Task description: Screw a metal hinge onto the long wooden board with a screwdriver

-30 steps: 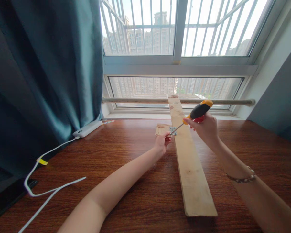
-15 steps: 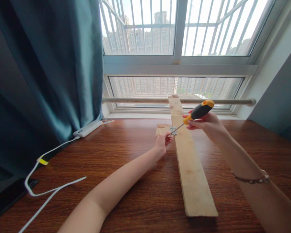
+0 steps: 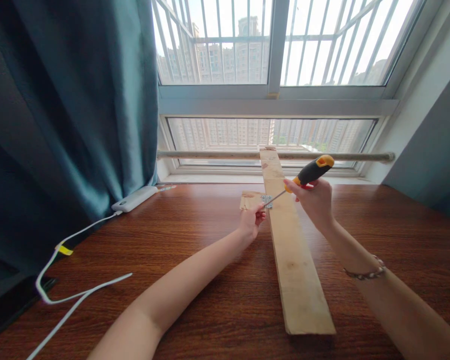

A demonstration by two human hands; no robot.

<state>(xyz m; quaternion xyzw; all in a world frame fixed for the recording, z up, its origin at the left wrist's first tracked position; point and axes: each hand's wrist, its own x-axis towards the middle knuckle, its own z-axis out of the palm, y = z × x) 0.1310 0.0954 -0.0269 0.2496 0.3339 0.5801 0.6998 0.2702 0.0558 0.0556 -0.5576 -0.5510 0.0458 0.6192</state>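
My right hand (image 3: 317, 202) grips a screwdriver (image 3: 310, 172) with a black and yellow handle, its thin shaft slanting down to the left. The shaft's end reaches a small metal hinge (image 3: 269, 202). This hinge spans a short wooden piece (image 3: 251, 200) and a long pale wooden board (image 3: 294, 255). Beside the hinge, my left hand (image 3: 253, 220) is closed in a pinch, thumb and finger meeting by the screwdriver's tip. Whatever lies between those fingertips is too small to make out. The left hand partly covers the short piece.
On the brown wooden tabletop (image 3: 195, 300), a white power strip (image 3: 135, 199) lies at the left with its white cable (image 3: 75, 297). A blue curtain (image 3: 97, 100) hangs on that side. The board's far end reaches a horizontal rail (image 3: 217, 155) before the barred window.
My right hand has shifted and turned around the screwdriver handle, with the wrist now further left. The handle has moved slightly right. My left hand stays by the hinge.
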